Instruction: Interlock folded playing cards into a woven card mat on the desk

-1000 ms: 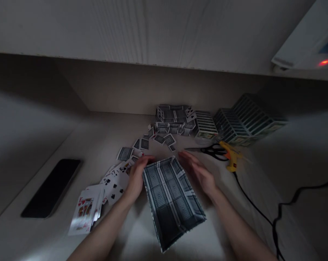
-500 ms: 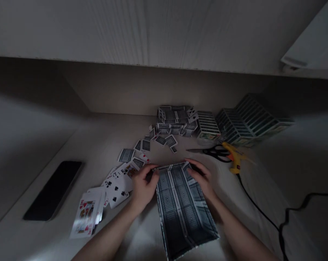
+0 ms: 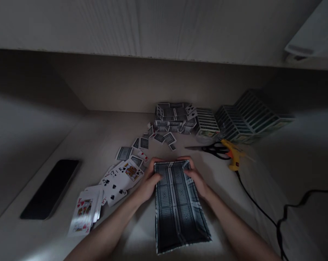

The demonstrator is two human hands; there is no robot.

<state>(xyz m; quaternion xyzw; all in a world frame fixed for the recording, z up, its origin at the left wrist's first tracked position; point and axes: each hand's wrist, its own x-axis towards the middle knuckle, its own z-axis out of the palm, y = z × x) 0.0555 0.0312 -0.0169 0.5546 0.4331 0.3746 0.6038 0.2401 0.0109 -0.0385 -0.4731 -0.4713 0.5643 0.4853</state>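
Note:
Between my hands is an open box made of playing cards (image 3: 171,203), its patterned card backs facing me. My left hand (image 3: 151,179) grips its far left corner, thumb on the inner face. On the far right corner, my right hand (image 3: 195,175) holds the side with the thumb over the edge. The fingers behind the box are partly hidden. Face-up playing cards (image 3: 115,188) lie fanned out to the left of my left hand, with a stack of cards (image 3: 83,212) nearer to me.
A black phone (image 3: 51,190) lies at left. Cut card pieces (image 3: 143,143) are scattered beyond my hands. Behind stand another card structure (image 3: 175,117) and several card boxes (image 3: 255,116). Scissors (image 3: 215,149) touch a yellow glue gun (image 3: 233,156) with a black cord (image 3: 258,203). A shelf (image 3: 164,29) overhangs.
The card box has turned slightly and shifted a little left. My left hand has come up round its corner, and my right hand has moved left with it.

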